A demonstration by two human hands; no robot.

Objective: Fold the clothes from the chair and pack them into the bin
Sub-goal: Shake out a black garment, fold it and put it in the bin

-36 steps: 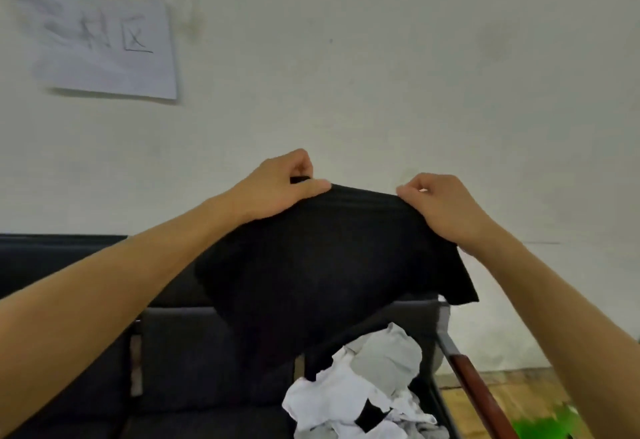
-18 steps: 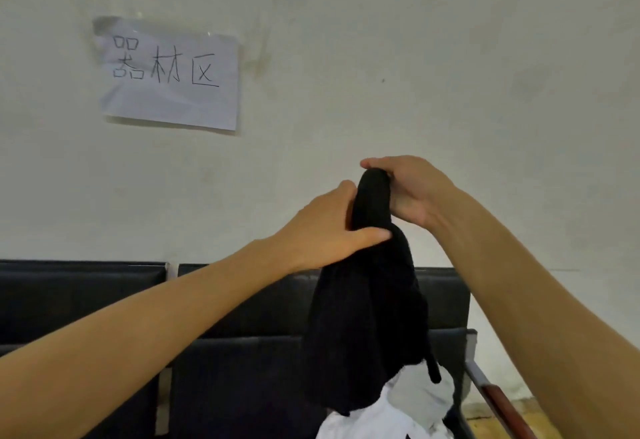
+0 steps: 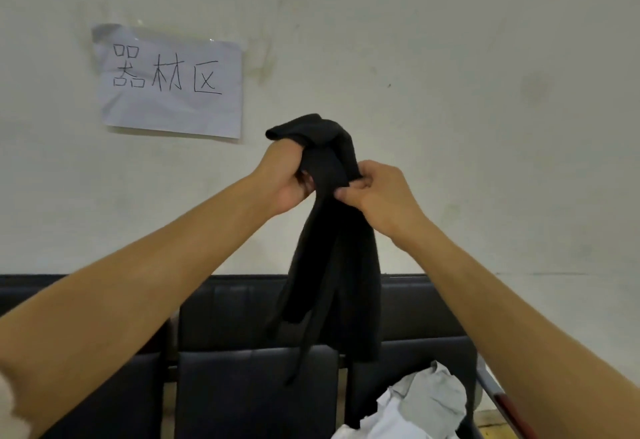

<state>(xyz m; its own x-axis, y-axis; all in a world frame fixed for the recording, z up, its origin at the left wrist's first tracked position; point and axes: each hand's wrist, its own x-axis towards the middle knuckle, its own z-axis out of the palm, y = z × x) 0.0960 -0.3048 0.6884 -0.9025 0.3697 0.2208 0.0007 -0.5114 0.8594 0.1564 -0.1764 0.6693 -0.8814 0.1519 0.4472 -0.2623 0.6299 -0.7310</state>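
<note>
Black garment (image 3: pixel 332 265) held in mid-air before the wall, long axis vertical, hanging from both hands toward the chair (image 3: pixel 256 390). Left hand (image 3: pixel 287 178) grips the bunched top; right hand (image 3: pixel 377 192) pinches the cloth just beside it, level. Unfolded white and grey clothes (image 3: pixel 415 407) lie on the seat's right end, below. Open room lies leftward; no bin visible.

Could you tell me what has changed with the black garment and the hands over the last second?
The hands came together, gathering the spread-out black garment into a narrow hanging bundle. The left hand and the right hand now grip it side by side near its top. Both kept hold throughout; the white and grey clothes stayed on the chair.
</note>
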